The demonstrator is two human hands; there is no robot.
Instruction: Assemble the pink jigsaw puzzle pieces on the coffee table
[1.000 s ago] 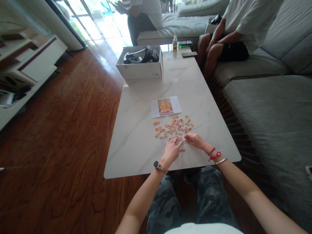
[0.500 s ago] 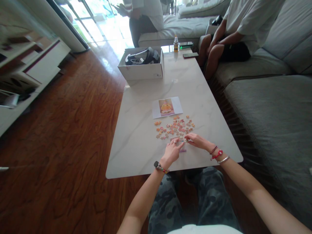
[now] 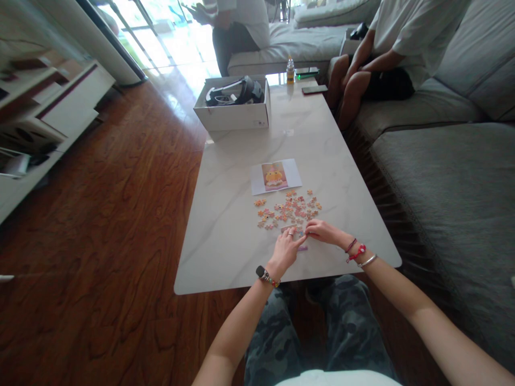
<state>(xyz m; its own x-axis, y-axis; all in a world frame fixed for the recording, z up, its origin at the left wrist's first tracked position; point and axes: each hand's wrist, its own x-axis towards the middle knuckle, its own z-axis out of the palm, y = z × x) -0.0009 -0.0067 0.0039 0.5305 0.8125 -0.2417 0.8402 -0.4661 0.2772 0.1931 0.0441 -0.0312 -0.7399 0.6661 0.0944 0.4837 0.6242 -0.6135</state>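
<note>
Many small jigsaw puzzle pieces (image 3: 295, 208) in pink, orange and cream lie scattered on the white marbled table (image 3: 225, 214). My left hand (image 3: 284, 250) rests at their near edge, fingers apart, with the index finger pointing toward my right fingertips. Close by, my right hand (image 3: 323, 231) pinches a puzzle piece, which the fingers mostly hide. A narrow purple strip (image 3: 303, 249) of puzzle lies just below the two hands. Beyond the pieces is a creased paper sheet with a printed picture (image 3: 274, 176) of a yellow-orange figure.
A white box (image 3: 237, 119) holding a dark headset (image 3: 235, 92) stands at the table's far left. Behind it on the right are a bottle (image 3: 290, 71) and a phone (image 3: 314, 90). One person sits on the grey sofa (image 3: 450, 177) at the right, another at the back.
My right hand has shifted slightly left, and its fingertips now meet my left index finger. The scattered pieces and the paper look unmoved.
</note>
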